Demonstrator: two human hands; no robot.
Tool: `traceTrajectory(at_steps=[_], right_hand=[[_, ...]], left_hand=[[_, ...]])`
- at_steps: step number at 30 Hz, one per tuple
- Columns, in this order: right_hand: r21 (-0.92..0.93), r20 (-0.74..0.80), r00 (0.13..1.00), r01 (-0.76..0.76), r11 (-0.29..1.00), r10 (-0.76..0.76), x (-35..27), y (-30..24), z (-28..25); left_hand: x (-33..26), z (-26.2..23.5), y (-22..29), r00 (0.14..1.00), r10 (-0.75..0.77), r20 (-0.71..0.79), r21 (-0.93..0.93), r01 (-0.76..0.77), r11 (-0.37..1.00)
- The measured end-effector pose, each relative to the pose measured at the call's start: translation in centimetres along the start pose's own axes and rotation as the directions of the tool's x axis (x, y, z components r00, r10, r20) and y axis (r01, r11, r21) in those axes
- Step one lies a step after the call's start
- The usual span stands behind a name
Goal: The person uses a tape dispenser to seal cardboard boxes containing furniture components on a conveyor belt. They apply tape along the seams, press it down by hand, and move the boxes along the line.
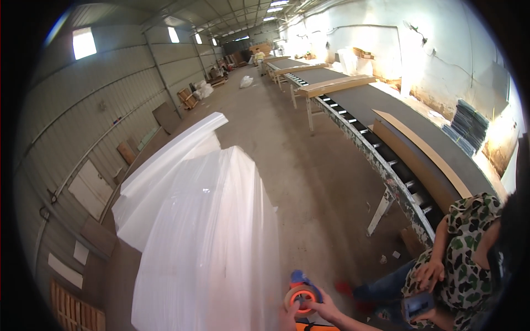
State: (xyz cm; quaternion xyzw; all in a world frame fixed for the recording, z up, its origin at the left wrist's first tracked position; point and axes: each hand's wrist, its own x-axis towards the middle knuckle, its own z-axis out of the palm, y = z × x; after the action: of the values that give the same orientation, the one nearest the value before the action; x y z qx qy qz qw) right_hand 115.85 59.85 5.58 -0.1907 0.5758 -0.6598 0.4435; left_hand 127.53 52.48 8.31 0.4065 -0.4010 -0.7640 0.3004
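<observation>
Low in the head view, a blue packing tape dispenser (298,277) with a roll of tape around an orange hub is held between my two hands. My right hand (327,309) comes in from the lower right, its fingers closed on the dispenser's near side. My left hand (290,316) presses against the roll from the left, with its thumb by the hub; part of it is cut off by the lower edge. Just left of my hands stands a tall stack of white foam sheets (204,237), leaning and fanned at the far end.
A person in a camouflage top (469,248) stands close on my right, holding a phone (418,305). A roller conveyor (381,165) carrying long brown boards (422,149) runs along the right. A wooden pallet (77,309) lies at lower left. Another person (259,57) is far down the aisle.
</observation>
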Motion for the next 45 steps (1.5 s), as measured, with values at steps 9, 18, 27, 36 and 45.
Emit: traceTrajectory(at_steps=[9, 18, 27, 36, 45], right_hand=[[-0.118, -0.324, 0.946, -0.043, 0.992, 0.003, 18.5, -9.5, -1.5], [-0.039, -0.289, 0.937, -0.217, 0.975, 0.197, 36.6, -11.8, -4.8], [-0.126, -0.291, 0.945, -0.191, 0.974, 0.148, 57.2, -18.7, -15.3], [0.009, -0.706, 0.705, 0.11, 0.994, -0.071, 67.1, -30.9, -34.3], [-0.061, -0.996, -0.069, 0.176, 0.982, -0.05, 67.1, -35.7, -50.6]], left_hand=[[23.5, 7.1, 9.1, 0.949, -0.143, 0.282, 0.331, 0.044, 0.943], [40.7, 9.9, 10.8, 0.956, -0.146, 0.255, 0.368, 0.044, 0.929], [58.7, 21.6, 13.4, 0.945, -0.156, 0.287, 0.303, 0.065, 0.951], [75.1, 41.2, 15.9, 0.818, -0.201, 0.539, 0.456, -0.083, 0.886], [91.1, 62.6, 10.0, 0.456, -0.391, 0.8, 0.544, -0.274, 0.793]])
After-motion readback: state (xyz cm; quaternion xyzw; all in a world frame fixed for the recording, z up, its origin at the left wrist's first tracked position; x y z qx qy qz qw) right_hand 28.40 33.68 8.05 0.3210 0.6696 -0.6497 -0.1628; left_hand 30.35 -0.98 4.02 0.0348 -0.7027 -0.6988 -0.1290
